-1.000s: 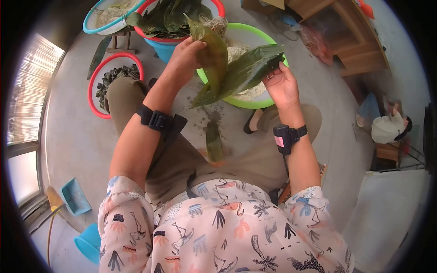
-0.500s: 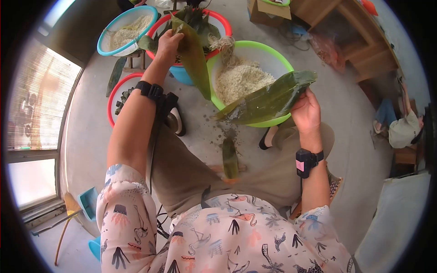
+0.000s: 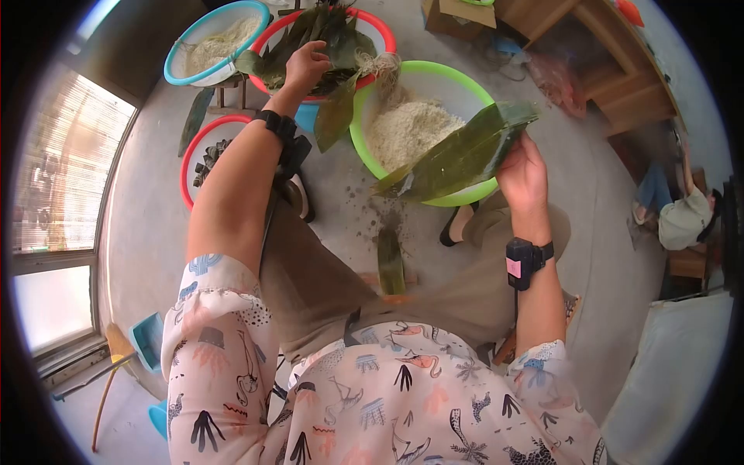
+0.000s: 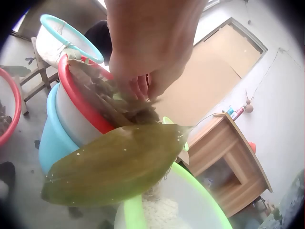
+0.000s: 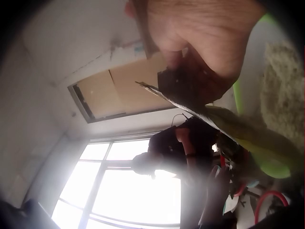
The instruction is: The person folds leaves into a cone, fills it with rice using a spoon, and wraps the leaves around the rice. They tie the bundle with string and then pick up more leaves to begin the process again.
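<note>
My right hand (image 3: 523, 174) pinches the edge of broad green leaves (image 3: 457, 155), which slant over the green-rimmed basin (image 3: 358, 128) of white rice (image 3: 411, 132). In the right wrist view the held leaf (image 5: 224, 121) shows edge-on below the fingers. My left hand (image 3: 306, 68), fingers loosely bent, is over the red-rimmed basin (image 3: 391, 39) full of dark leaves (image 3: 310, 46). A single olive-green leaf (image 3: 335, 116) hangs in the air below and beside that hand, apart from its fingers; in the left wrist view this leaf (image 4: 114, 164) spreads below the hand.
Pale string (image 3: 380, 68) hangs between the two basins. A blue-rimmed basin of rice (image 3: 221, 50) stands back left, and a red-rimmed one (image 3: 188, 167) holds wrapped dark bundles (image 3: 209, 159). One leaf (image 3: 390, 260) lies between the legs. Another person (image 3: 686, 221) is at the right.
My left hand has let go of the olive-green leaf, which has dropped lower beside the basin. The right hand keeps its leaves, nearly in place after moving right earlier.
</note>
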A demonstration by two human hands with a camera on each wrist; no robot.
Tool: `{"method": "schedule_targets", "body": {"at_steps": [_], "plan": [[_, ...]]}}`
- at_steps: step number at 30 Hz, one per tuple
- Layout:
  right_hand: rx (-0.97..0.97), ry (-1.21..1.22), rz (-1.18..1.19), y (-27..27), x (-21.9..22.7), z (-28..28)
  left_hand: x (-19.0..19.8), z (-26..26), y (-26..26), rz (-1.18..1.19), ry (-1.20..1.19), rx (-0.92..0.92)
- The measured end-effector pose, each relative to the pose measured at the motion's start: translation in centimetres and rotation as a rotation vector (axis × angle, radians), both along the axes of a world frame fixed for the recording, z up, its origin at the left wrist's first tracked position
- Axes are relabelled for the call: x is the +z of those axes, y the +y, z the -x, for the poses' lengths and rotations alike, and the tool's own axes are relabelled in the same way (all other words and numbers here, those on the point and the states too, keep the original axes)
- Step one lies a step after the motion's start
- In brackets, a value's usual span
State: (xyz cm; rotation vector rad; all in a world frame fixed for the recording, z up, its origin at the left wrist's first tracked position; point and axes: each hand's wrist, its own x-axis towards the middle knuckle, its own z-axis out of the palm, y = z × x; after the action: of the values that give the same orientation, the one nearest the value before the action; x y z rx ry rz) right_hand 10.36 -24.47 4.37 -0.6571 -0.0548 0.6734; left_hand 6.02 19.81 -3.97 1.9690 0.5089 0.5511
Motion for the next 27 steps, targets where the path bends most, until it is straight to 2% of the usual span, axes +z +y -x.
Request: {"method": "schedule_targets", "body": {"at_steps": [1, 3, 4, 5, 7, 10, 13, 17, 19, 20, 22, 25, 27], "plan": [[0.002, 0.01, 0.008, 0.1, 0.0, 0.0, 0.0, 0.2, -0.7, 0.008, 0.01, 0.002], [-0.006, 0.008, 0.031, 0.2, 0.0, -0.1, 0.7, 0.1, -1.5, -0.262, -0.357, 0.353], [-0.009, 0.016, 0.033, 0.0, -0.3, -0.4, 1.7, 0.7, -2.1, -0.133, -0.475, 0.388], [0.068, -0.016, -0.045, -0.5, -0.7, -0.9, 1.5, 1.1, -1.9, -0.034, -0.511, 0.388], [0.157, -0.027, -0.119, -0.6, -1.3, -1.0, 2.7, 3.7, -3.7, 0.172, -0.496, 0.347], [0.12, 0.01, -0.135, -0.7, -1.6, -1.6, 2.2, 6.5, -3.9, 0.29, -0.462, 0.276], [0.226, 0.014, -0.264, -1.0, -2.1, -2.0, 2.5, 8.8, -4.5, 0.447, -0.412, 0.245], [0.273, -0.002, -0.306, -1.3, -2.2, -2.5, 4.8, 10.1, -7.3, 0.525, -0.285, 0.22], [0.281, 0.0, -0.315, -1.4, -2.2, -2.5, 6.5, 10.2, -9.0, 0.557, -0.285, 0.064], [0.289, 0.001, -0.323, -1.3, -1.9, -2.3, 7.3, 10.2, -9.4, 0.56, -0.283, 0.059], [0.296, -0.005, -0.323, -1.4, -1.6, -2.8, 9.1, 9.8, -10.1, 0.603, -0.332, -0.085], [0.368, 0.01, -0.39, -1.4, -0.8, -3.2, 12.8, 10.1, -12.6, 0.656, -0.431, -0.116], [0.222, -0.038, -0.231, -1.1, 0.1, -3.2, 13.7, 10.6, -13.2, 0.621, -0.441, -0.133]]}}
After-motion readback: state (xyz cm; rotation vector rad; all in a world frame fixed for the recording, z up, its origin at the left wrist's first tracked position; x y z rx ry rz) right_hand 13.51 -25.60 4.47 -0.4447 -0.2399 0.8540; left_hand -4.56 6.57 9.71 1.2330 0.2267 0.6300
